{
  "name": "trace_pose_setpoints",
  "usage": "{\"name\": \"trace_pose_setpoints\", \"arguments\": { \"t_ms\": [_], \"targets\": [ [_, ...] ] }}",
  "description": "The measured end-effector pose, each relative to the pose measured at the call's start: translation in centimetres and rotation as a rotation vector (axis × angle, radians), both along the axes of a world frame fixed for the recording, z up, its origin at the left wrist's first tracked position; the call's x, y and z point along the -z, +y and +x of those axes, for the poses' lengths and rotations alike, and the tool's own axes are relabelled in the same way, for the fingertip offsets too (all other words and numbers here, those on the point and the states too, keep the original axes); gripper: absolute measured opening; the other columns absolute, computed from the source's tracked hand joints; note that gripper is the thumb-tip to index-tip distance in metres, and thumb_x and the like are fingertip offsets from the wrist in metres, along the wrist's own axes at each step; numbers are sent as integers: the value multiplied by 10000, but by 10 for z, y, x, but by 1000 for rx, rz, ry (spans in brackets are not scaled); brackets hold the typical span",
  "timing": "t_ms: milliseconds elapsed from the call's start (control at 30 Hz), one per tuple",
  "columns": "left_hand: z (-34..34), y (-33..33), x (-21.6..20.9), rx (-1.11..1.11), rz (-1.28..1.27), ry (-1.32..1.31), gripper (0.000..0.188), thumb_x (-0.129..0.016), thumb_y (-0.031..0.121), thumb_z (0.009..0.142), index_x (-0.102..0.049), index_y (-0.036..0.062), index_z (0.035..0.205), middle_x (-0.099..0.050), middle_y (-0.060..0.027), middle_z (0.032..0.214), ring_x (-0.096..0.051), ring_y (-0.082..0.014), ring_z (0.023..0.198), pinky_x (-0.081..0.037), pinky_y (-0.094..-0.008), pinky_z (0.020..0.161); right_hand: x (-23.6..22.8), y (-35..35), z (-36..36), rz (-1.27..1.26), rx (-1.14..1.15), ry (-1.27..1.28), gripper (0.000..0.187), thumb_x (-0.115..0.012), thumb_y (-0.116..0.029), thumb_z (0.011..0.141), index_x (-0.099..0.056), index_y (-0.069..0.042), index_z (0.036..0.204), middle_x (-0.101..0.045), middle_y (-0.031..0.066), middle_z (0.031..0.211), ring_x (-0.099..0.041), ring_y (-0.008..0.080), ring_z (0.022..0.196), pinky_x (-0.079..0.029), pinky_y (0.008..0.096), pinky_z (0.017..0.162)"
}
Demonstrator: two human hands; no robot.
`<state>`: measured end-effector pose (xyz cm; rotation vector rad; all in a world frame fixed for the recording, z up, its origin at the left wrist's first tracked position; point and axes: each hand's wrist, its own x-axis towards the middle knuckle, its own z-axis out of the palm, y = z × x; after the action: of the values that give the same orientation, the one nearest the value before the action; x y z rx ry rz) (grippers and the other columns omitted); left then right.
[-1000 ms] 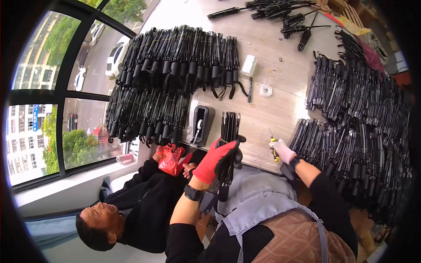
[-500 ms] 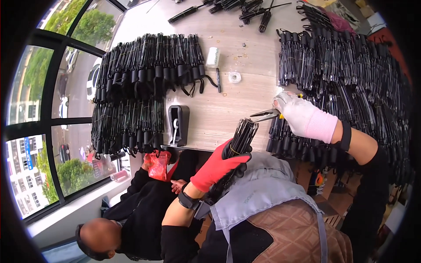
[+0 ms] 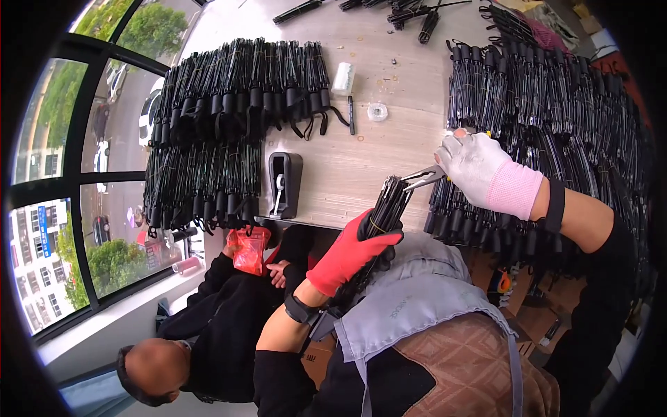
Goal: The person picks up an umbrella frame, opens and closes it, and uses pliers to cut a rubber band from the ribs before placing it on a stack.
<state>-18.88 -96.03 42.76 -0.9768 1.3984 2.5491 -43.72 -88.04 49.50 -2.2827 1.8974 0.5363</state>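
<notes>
In a red glove with dark fingers, my left hand (image 3: 342, 258) is closed around a folded black umbrella frame (image 3: 389, 201). The frame is tilted, its bundled rib ends pointing up over the table's front edge; its lower part is hidden by my hand and lap. My right hand (image 3: 479, 167), in a white glove with a pink cuff, is closed on the handles of long-nosed pliers (image 3: 422, 178). The pliers' tips are at the frame's upper rib ends; I cannot tell whether they pinch a rib.
Stacked umbrella frames lie left (image 3: 236, 76) and right (image 3: 549, 90) on the table (image 3: 333, 181). Between them are a tape dispenser (image 3: 292, 184), a marker (image 3: 351, 115), a tape roll (image 3: 377, 112) and a white block (image 3: 344, 78). A person (image 3: 229, 326) at left holds a red bag (image 3: 249, 251).
The pliers' tips have come from beside the umbrella frame's top to its rib ends. Both hands keep their holds. The view has shifted slightly.
</notes>
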Motion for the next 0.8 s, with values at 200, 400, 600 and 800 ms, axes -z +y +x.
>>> {"name": "trace_pose_setpoints", "arguments": {
  "t_ms": [200, 400, 600, 800],
  "targets": [
    [0, 1, 5, -34, -123, -162, 226, -707, 179, 850, -556, 44, 951, -569, -25, 712, -544, -95, 598, -461, -264, 551, 14, -12, 14, 36, 83, 77, 179, -610, -91, 742, -576, -12, 899, -588, 111, 874, -631, 256, 797, -521, 342, 631],
    [-18, -56, 24, -267, 109, -79, 223, -691, 165, 853, -543, 48, 972, -576, -65, 688, -596, -161, 593, -517, -312, 550, 44, -68, -31, -9, 108, 47, 157, -579, -82, 753, -568, -14, 894, -607, 156, 774, -647, 282, 732, -523, 396, 643],
    [-13, -56, 49, -665, 236, 252, 374, -660, 114, 865, -477, 42, 1183, -607, -107, 790, -640, -217, 622, -570, -347, 615, 48, -15, -3, 212, 596, -664, 232, -569, -137, 795, -497, 36, 932, -586, 204, 729, -608, 345, 666, -486, 430, 643],
    [-3, -31, 52, -753, 304, 297, 483, -647, 84, 866, -396, 51, 1278, -597, -111, 859, -636, -210, 631, -575, -346, 618, 42, 12, 93, 391, 567, -994, 352, -569, -143, 778, -452, 83, 1020, -563, 266, 717, -599, 426, 708, -479, 465, 652]
  ]
}}
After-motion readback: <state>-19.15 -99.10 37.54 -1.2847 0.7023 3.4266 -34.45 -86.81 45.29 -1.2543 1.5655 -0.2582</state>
